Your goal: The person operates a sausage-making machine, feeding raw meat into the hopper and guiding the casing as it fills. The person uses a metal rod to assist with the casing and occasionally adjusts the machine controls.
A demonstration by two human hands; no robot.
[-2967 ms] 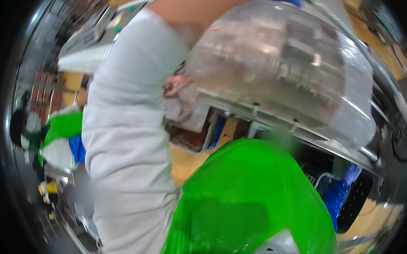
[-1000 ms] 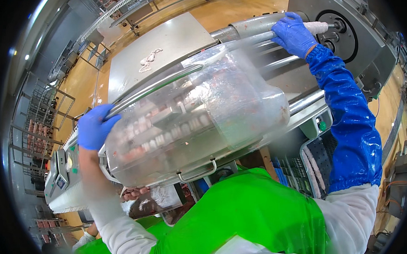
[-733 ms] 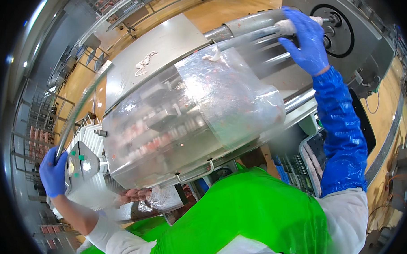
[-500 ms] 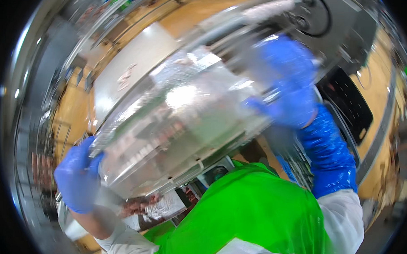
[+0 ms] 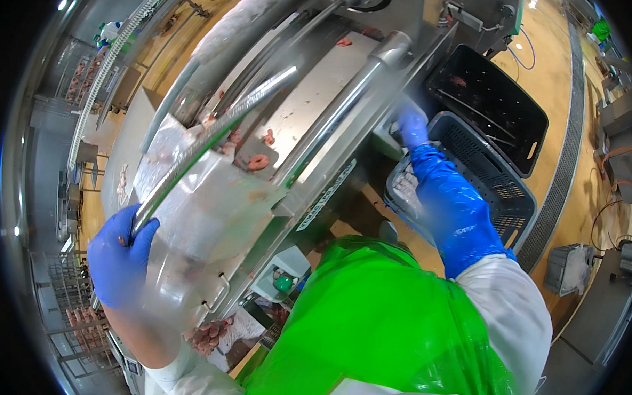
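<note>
A steel machine (image 5: 327, 86) runs diagonally, its near long edge toward the person. A clear cover (image 5: 204, 200) spans its left end. Off the right of that near edge stand a black crate (image 5: 524, 125) and, just in front, a dark grey basket (image 5: 501, 179). A steel tube (image 5: 214, 128) with a green stripe slants over the cover, its far end above the machine's bed. The gloved left hand (image 5: 122, 260) is closed around the tube's lower end. The right hand (image 5: 412, 124), blurred, is at the machine's near edge, beside the basket; its grip cannot be told. A pink meat piece (image 5: 259, 162) lies on the bed, beside the cover.
</note>
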